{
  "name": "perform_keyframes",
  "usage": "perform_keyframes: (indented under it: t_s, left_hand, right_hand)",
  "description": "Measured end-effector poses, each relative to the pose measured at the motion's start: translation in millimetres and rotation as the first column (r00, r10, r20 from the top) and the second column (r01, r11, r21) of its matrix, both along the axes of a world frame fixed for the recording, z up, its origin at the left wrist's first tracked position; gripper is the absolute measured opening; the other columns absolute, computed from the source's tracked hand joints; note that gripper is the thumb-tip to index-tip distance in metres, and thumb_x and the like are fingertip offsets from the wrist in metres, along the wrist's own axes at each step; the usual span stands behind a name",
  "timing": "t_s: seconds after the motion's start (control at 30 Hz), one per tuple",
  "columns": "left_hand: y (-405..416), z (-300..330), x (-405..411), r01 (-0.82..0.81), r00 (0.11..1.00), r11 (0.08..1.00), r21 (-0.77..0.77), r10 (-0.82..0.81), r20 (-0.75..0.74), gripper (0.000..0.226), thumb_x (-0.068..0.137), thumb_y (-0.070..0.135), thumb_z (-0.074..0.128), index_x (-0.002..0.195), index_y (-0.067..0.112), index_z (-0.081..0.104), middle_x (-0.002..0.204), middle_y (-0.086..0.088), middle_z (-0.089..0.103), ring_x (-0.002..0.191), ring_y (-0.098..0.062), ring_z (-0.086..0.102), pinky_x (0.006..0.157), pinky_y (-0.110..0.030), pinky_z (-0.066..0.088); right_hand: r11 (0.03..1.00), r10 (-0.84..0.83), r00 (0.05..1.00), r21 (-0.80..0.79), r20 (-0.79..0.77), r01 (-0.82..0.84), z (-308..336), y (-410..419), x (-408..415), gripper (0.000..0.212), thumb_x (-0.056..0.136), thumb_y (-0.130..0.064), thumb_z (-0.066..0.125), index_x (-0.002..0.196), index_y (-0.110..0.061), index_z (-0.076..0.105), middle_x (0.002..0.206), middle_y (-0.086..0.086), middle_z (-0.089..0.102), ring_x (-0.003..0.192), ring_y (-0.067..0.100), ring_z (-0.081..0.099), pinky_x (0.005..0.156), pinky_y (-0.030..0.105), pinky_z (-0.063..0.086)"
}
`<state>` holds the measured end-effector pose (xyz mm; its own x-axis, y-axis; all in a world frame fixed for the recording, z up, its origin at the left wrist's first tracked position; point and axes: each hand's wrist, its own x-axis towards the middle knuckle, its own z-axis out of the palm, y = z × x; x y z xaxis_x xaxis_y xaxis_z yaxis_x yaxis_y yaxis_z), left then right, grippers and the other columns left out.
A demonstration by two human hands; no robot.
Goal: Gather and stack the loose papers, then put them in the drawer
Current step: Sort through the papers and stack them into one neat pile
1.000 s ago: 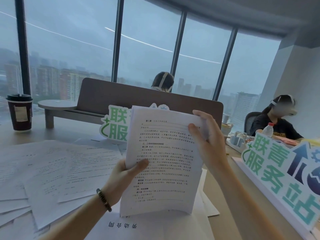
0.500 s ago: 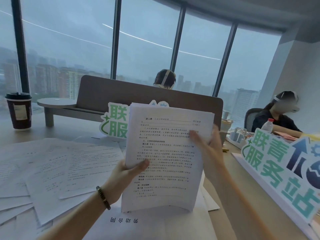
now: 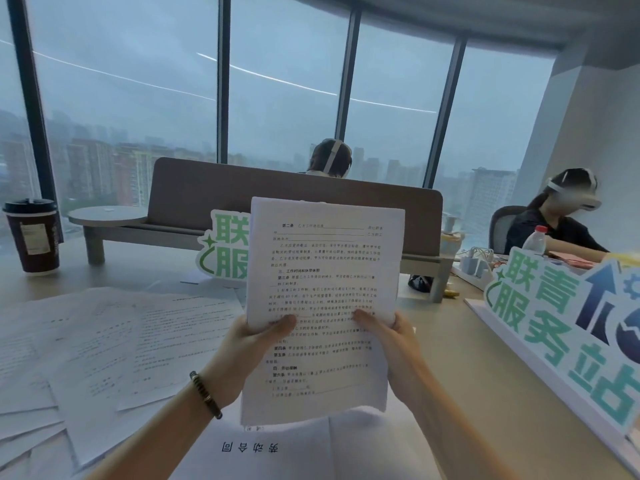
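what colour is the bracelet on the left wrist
Dark brown and black beads, bracelet, clearest in the head view.

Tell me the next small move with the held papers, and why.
Probably tap the upright stack of white printed papers on the desk to square it: the left hand and right hand grip its sides, its bottom edge looks ragged, and loose white sheets remain scattered to the left.

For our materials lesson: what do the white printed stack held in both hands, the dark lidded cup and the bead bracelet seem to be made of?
White printed stack: thin matte paper; its bottom edge curls. Left hand and right hand grip it.
Dark lidded cup: probably coated paperboard with a black plastic lid; it carries a stuck-on label.
Bead bracelet: dark beads, perhaps wood or stone; too blurred to tell.
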<state>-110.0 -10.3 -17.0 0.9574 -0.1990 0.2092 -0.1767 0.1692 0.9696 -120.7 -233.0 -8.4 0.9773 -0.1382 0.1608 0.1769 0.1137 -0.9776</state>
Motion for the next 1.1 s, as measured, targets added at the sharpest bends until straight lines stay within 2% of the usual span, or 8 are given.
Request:
perform_keyframes:
  t_s: [0.17,0.27,0.4,0.5,0.57,0.8,0.97,1.1]
  left_hand:
    - [11,-3,10,-0.010,0.997,0.977,0.215,0.027,-0.078,0.018,0.090,0.013,0.064,0.107,0.009,0.070,0.098,-0.007,0.077,0.088,-0.027,0.074,0.077,-0.047,0.060]
    - [23,-11,21,0.019,0.987,0.950,0.311,0.031,-0.155,0.019,0.093,0.016,0.062,0.105,0.004,0.070,0.096,-0.013,0.077,0.086,-0.032,0.074,0.077,-0.049,0.060]
    - [36,-30,33,0.032,0.959,0.942,0.333,0.066,-0.277,0.021,0.097,0.013,0.056,0.109,0.000,0.067,0.097,-0.016,0.076,0.086,-0.035,0.074,0.073,-0.046,0.061]
    - [38,-47,41,0.025,0.942,0.908,0.418,0.119,-0.314,0.022,0.098,0.013,0.054,0.110,0.000,0.067,0.096,-0.015,0.076,0.088,-0.034,0.074,0.081,-0.051,0.059]
    - [38,-53,44,0.014,0.932,0.887,0.462,0.156,-0.327,0.022,0.098,0.014,0.055,0.107,0.001,0.069,0.094,-0.015,0.076,0.086,-0.034,0.074,0.080,-0.050,0.059]
    - [35,-57,46,-0.006,0.922,0.875,0.484,0.192,-0.335,0.021,0.099,0.015,0.054,0.105,0.002,0.069,0.092,-0.016,0.076,0.084,-0.036,0.073,0.074,-0.046,0.060]
    - [29,-56,46,-0.031,0.914,0.868,0.496,0.226,-0.338,0.020,0.098,0.015,0.054,0.106,0.003,0.068,0.094,-0.017,0.075,0.084,-0.035,0.072,0.077,-0.047,0.059]
    - [19,-55,47,-0.042,0.911,0.875,0.483,0.232,-0.341,0.020,0.098,0.013,0.054,0.108,0.002,0.068,0.093,-0.015,0.074,0.081,-0.031,0.072,0.064,-0.035,0.057]
  right_hand:
    - [0.987,0.065,0.994,-0.139,-0.084,-0.077,-8,-2,2,0.020,0.095,-0.018,0.065,0.115,-0.020,0.067,0.105,0.002,0.077,0.091,0.024,0.075,0.080,0.045,0.061]
    - [0.883,0.028,0.987,-0.459,-0.156,-0.098,-14,-13,12,0.024,0.102,-0.040,0.049,0.114,-0.027,0.064,0.109,-0.006,0.073,0.096,0.016,0.071,0.087,0.042,0.059]
    - [0.413,-0.358,0.919,-0.911,-0.165,-0.002,-34,-44,27,0.047,0.102,-0.053,0.033,0.120,-0.018,0.057,0.120,0.005,0.062,0.103,0.022,0.059,0.084,0.036,0.047]
    - [0.177,-0.428,0.888,-0.979,-0.170,-0.102,-50,-58,30,0.046,0.096,-0.048,0.041,0.123,-0.014,0.055,0.122,0.011,0.063,0.107,0.027,0.060,0.085,0.035,0.050]
    - [0.198,-0.411,0.896,-0.976,-0.169,-0.093,-52,-61,31,0.045,0.095,-0.044,0.047,0.128,-0.015,0.054,0.125,0.010,0.063,0.109,0.026,0.060,0.087,0.035,0.051]
    - [0.512,-0.379,0.889,-0.858,-0.258,-0.031,-46,-67,30,0.057,0.088,-0.039,0.068,0.138,-0.019,0.048,0.137,0.010,0.055,0.123,0.026,0.052,0.086,0.031,0.044]
    - [0.588,-0.369,0.875,-0.808,-0.312,-0.041,-41,-66,27,0.069,0.085,-0.035,0.075,0.143,-0.020,0.040,0.143,0.010,0.048,0.122,0.029,0.052,0.091,0.036,0.051]
    - [0.733,-0.309,0.869,-0.679,-0.386,-0.042,-41,-70,28,0.082,0.079,-0.018,0.083,0.147,-0.018,0.036,0.138,0.013,0.053,0.117,0.033,0.057,0.096,0.045,0.053]
